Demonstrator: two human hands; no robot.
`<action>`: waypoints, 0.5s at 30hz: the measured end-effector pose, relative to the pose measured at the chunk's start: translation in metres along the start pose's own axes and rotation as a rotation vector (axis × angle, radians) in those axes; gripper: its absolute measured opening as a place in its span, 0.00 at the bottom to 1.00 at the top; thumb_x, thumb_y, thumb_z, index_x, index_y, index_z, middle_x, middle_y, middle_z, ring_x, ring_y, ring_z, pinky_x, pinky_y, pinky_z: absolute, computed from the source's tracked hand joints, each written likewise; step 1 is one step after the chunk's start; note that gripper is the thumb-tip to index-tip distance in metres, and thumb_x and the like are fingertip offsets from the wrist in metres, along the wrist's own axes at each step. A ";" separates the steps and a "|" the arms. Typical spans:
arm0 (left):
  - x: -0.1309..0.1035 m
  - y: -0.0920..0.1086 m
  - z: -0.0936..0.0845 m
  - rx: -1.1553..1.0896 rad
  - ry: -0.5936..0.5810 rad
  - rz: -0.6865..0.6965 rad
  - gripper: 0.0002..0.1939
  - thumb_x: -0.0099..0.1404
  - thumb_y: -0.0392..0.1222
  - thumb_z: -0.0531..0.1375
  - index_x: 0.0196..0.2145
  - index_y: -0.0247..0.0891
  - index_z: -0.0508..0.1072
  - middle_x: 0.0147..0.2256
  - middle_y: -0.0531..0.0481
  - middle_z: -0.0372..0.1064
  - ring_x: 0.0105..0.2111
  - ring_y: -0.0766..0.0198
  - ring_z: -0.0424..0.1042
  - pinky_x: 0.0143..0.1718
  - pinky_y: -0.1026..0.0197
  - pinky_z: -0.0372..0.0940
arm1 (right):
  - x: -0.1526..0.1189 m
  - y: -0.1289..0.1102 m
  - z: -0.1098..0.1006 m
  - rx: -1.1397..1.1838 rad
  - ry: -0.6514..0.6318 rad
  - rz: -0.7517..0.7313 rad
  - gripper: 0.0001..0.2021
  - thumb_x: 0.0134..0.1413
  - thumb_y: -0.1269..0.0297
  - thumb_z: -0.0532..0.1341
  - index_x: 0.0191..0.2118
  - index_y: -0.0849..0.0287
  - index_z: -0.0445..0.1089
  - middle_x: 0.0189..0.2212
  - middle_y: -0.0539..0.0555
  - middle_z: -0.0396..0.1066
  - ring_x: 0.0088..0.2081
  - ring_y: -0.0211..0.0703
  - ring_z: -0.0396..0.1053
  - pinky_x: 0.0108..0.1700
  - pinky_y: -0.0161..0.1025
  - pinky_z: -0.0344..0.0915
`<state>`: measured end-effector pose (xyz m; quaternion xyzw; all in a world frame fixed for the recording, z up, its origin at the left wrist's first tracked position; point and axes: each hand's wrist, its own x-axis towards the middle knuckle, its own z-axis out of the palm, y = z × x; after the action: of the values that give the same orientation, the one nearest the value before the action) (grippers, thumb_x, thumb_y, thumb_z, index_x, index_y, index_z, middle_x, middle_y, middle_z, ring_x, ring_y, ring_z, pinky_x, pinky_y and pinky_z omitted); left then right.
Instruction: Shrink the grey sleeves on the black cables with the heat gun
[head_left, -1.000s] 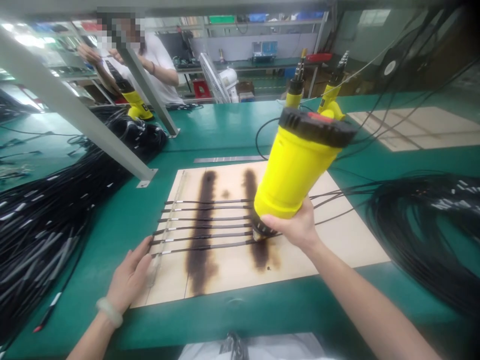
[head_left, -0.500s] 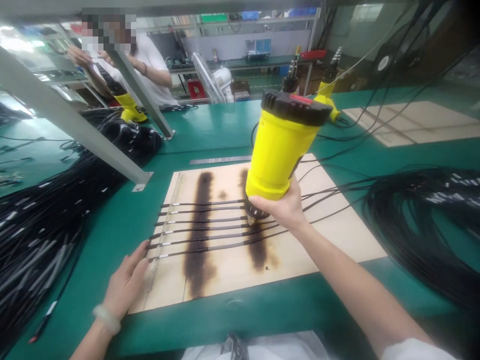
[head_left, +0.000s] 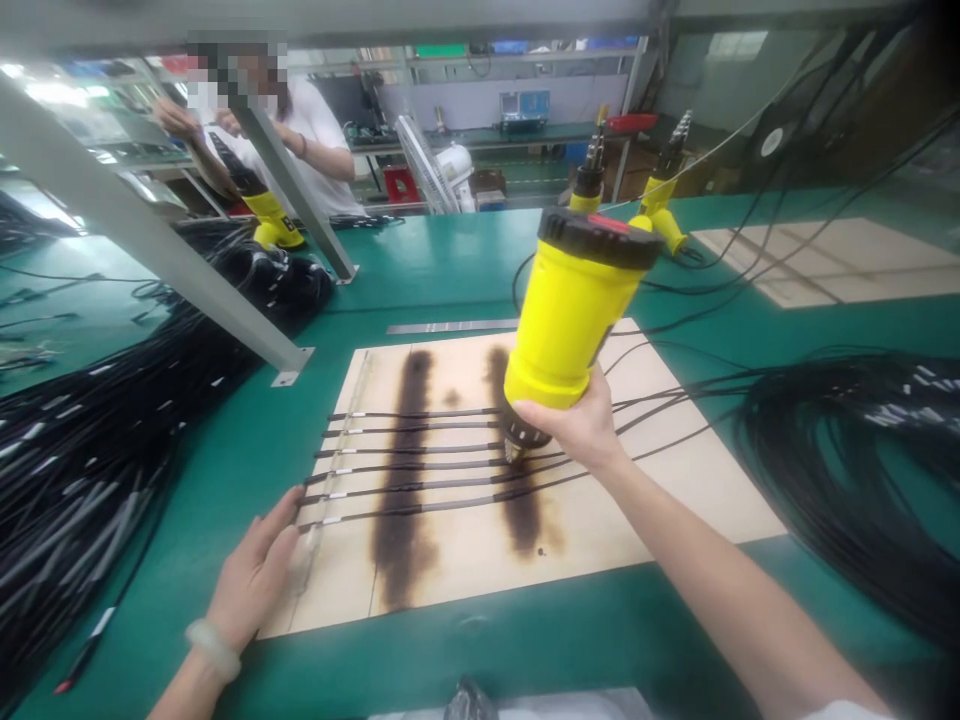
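Observation:
My right hand (head_left: 589, 425) is wrapped round the lower part of a yellow heat gun (head_left: 566, 315) with a black ribbed cap. The gun's nozzle (head_left: 513, 452) points down over several thin black cables (head_left: 457, 457), laid side by side across a pale wooden board (head_left: 600, 530). Grey sleeves cover part of each cable, and small white labels mark the left ends. At the board's left edge rests my left hand (head_left: 255, 575), fingers stretched out, fingertips by the cable ends. Whether it touches them I cannot tell. Two dark scorched bands (head_left: 405, 470) run across the board beneath the cables.
A large cable bundle (head_left: 97, 430) lies at left, coiled cables (head_left: 862, 480) at right. A slanted metal post (head_left: 180, 260) reaches the green table (head_left: 465, 265). More yellow heat guns (head_left: 658, 205) and another board (head_left: 847, 255) are behind. A person (head_left: 315, 130) works at back left.
The heat gun's nozzle has moved slightly toward me along the cables. The whole view has shifted a little. My left hand stays beside the cable ends.

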<state>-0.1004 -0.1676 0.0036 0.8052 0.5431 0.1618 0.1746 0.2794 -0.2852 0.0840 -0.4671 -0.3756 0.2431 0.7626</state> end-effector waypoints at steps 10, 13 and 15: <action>0.001 0.000 0.000 -0.021 0.009 -0.002 0.36 0.59 0.60 0.42 0.56 0.31 0.59 0.55 0.42 0.59 0.56 0.53 0.57 0.61 0.48 0.44 | 0.006 0.004 0.004 -0.009 0.015 -0.035 0.34 0.29 0.62 0.72 0.45 0.56 0.57 0.39 0.54 0.69 0.38 0.47 0.70 0.41 0.46 0.70; 0.001 0.002 -0.001 -0.017 -0.010 -0.007 0.38 0.57 0.61 0.42 0.56 0.29 0.59 0.56 0.41 0.59 0.57 0.52 0.56 0.61 0.48 0.43 | 0.003 0.000 0.003 -0.012 0.023 -0.031 0.35 0.29 0.63 0.72 0.46 0.55 0.56 0.39 0.54 0.69 0.38 0.48 0.70 0.41 0.47 0.70; 0.000 0.004 -0.002 -0.008 -0.006 -0.009 0.39 0.57 0.61 0.42 0.56 0.29 0.60 0.55 0.41 0.59 0.57 0.52 0.55 0.61 0.48 0.42 | 0.007 0.000 0.004 -0.008 0.039 -0.067 0.35 0.28 0.62 0.72 0.46 0.54 0.56 0.40 0.54 0.68 0.40 0.48 0.69 0.43 0.47 0.69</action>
<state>-0.0981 -0.1682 0.0066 0.8025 0.5457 0.1608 0.1800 0.2801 -0.2784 0.0875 -0.4619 -0.3773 0.2068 0.7755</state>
